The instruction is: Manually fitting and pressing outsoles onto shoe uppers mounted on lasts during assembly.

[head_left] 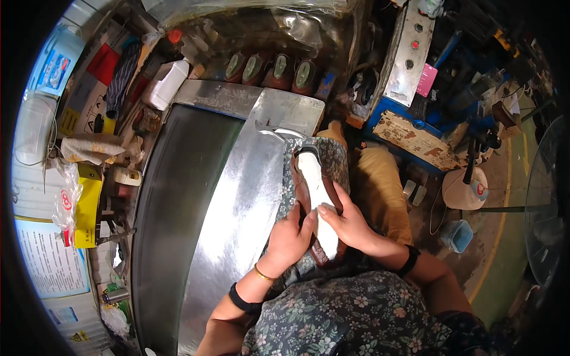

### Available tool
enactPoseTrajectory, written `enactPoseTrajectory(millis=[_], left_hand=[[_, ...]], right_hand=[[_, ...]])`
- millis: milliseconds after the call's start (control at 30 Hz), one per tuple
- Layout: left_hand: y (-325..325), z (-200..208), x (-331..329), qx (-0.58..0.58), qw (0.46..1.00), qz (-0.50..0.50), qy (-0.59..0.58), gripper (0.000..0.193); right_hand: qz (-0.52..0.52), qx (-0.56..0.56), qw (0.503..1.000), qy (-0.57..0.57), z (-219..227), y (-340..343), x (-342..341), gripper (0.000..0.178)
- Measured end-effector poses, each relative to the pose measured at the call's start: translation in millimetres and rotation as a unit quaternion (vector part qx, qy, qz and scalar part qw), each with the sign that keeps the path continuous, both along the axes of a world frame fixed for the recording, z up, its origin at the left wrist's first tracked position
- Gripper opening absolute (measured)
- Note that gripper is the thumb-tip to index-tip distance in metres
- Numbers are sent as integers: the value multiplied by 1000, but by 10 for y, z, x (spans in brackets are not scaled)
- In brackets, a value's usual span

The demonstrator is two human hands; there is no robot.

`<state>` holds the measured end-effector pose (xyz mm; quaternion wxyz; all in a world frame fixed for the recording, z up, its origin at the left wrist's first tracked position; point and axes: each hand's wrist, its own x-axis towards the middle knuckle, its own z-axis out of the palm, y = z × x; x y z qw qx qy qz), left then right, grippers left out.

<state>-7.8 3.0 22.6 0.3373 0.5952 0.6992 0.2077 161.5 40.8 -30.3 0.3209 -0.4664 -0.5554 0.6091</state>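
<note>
A brown leather shoe upper (303, 184) with a pale, whitish sole-shaped bottom (319, 190) rests in my lap, bottom side up, one end pointing away from me. My left hand (293, 236) grips its left edge, thumb pressed on the pale bottom. From the other side my right hand (349, 221) holds the right edge, its thumb also on the white surface. The fingers beneath the shoe are partly hidden. Under it lies a floral apron (350, 308). Just beyond the shoe's far end, a curved metal handle (282, 132) lies on the metal ledge.
A dark conveyor belt (178, 219) runs along a shiny metal edge (228, 207) at my left. Several brown shoes (279, 74) stand at the back. A white bottle (166, 85) is at back left. A blue machine (380, 118) and a blue bin (456, 236) are at right.
</note>
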Motion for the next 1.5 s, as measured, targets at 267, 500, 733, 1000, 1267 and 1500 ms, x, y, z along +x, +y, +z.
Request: enactPoseTrajectory(millis=[267,500,733,1000,1267,1500], left_hand=[[-156,-147,-83,-41,971,28,-234,53],[72,-474,102,-17,991,109,-69,49],[396,-553,-36,-68,951,102,-284,55],[317,-322,2,-152,720,254,-628,69],[560,-231,252,4,788,266,-555,49],[601,-679,440,-98,658,234,-709,44]], right_hand=[[7,-1,999,41,63,-56,31,78],[9,5,1000,-12,15,-8,-41,78],[-9,94,988,-119,74,53,-141,76],[18,-102,954,283,96,150,3,62],[89,-67,987,118,432,297,349,86],[-41,-240,939,245,1,142,386,87]])
